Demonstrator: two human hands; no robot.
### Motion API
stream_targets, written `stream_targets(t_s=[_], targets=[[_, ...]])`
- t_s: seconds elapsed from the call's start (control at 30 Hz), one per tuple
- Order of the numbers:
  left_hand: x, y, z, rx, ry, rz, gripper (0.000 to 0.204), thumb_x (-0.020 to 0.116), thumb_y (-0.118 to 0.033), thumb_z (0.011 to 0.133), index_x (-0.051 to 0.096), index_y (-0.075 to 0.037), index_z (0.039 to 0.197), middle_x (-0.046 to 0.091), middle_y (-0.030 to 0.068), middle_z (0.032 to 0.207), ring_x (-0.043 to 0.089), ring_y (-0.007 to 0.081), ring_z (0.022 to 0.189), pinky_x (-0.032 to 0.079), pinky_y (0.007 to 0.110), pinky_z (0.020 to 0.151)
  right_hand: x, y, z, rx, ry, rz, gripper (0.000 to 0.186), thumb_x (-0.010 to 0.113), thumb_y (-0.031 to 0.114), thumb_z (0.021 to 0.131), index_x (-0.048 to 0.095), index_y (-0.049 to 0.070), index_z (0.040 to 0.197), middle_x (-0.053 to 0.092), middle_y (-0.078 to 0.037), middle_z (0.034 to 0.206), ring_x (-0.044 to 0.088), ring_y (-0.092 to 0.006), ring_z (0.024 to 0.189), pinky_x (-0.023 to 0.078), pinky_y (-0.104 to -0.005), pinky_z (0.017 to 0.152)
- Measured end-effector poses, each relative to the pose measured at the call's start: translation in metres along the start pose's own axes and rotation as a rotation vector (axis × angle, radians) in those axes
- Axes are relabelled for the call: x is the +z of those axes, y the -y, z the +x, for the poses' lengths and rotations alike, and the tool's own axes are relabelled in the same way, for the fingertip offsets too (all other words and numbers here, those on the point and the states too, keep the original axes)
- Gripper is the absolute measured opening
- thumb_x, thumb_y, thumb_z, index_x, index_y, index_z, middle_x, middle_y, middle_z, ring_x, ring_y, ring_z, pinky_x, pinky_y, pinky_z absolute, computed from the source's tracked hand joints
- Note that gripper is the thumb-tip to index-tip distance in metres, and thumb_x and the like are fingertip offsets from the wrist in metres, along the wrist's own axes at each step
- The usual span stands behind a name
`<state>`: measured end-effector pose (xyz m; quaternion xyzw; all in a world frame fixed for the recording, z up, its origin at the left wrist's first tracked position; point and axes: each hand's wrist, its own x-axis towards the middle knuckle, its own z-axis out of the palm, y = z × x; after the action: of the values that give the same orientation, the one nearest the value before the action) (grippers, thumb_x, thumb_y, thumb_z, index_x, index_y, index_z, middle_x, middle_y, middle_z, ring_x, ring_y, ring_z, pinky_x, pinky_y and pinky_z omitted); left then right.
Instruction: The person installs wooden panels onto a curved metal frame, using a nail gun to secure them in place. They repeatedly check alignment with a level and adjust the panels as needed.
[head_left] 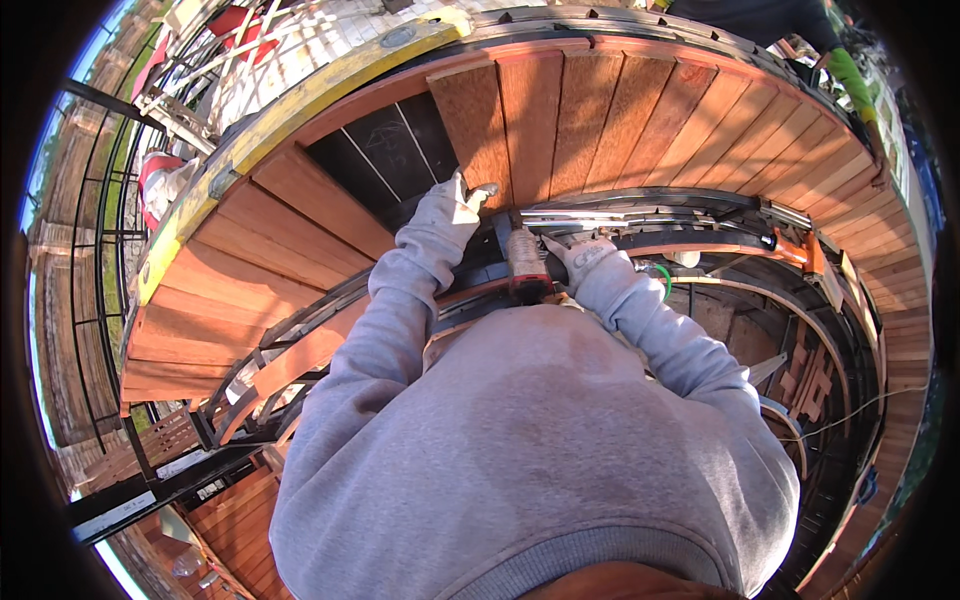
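Observation:
My left hand, in a pale work glove, reaches the near end of a reddish-brown wooden plank. Its thumb and a finger stand apart against the plank's edge. Left of that plank, a dark panel with pale lines shows between the boards. A power tool with a worn tan body and a red and black end sits between my hands. Close to its right side is my gloved right hand, its fingertips pointing toward the tool. Whether they grip it is hard to make out.
Planks fan out along a curved frame. A yellow curved band edges the far left. Dark curved rails run beside my right hand, with an orange clamp farther right. Another person's sleeve shows at the upper right.

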<state>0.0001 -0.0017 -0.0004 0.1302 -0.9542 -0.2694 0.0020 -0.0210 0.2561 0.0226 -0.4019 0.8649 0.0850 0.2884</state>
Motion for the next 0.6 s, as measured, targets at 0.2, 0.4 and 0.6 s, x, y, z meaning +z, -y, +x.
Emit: stream_targets(t_s=[0.2, 0.4, 0.6], targets=[[-0.001, -0.003, 0.001, -0.03, 0.023, 0.007, 0.055, 0.068, -0.042, 0.093, 0.062, 0.003, 0.123, 0.07, 0.0281, 0.106, 0.066, 0.0441, 0.1, 0.053, 0.048, 0.086, 0.007, 0.005, 0.006, -0.031, -0.045, -0.044, 0.081, 0.064, 0.026, 0.091, 0.023, 0.015, 0.161, 0.069, -0.015, 0.12, 0.067, -0.0311, 0.111, 0.049, -0.0453, 0.102], [-0.007, -0.002, 0.009, -0.01, 0.0, -0.045, 0.058, 0.073, -0.049, 0.088, 0.063, 0.001, 0.115, 0.069, 0.0247, 0.099, 0.063, 0.0416, 0.093, 0.052, 0.045, 0.081, 0.031, -0.008, 0.021, 0.006, -0.087, -0.051, 0.071, 0.062, 0.034, 0.091, 0.038, 0.014, 0.154, 0.063, -0.017, 0.129, 0.062, -0.0314, 0.12, 0.047, -0.0454, 0.103], [0.018, 0.033, 0.032, 0.023, -0.023, -0.096, 0.054, 0.084, -0.051, 0.079, 0.066, -0.002, 0.093, 0.066, 0.0173, 0.079, 0.055, 0.0328, 0.068, 0.049, 0.043, 0.067, 0.028, -0.001, 0.015, -0.038, -0.116, -0.071, 0.066, 0.056, 0.028, 0.095, 0.034, 0.011, 0.155, 0.066, -0.016, 0.126, 0.066, -0.0305, 0.114, 0.046, -0.0452, 0.105]])
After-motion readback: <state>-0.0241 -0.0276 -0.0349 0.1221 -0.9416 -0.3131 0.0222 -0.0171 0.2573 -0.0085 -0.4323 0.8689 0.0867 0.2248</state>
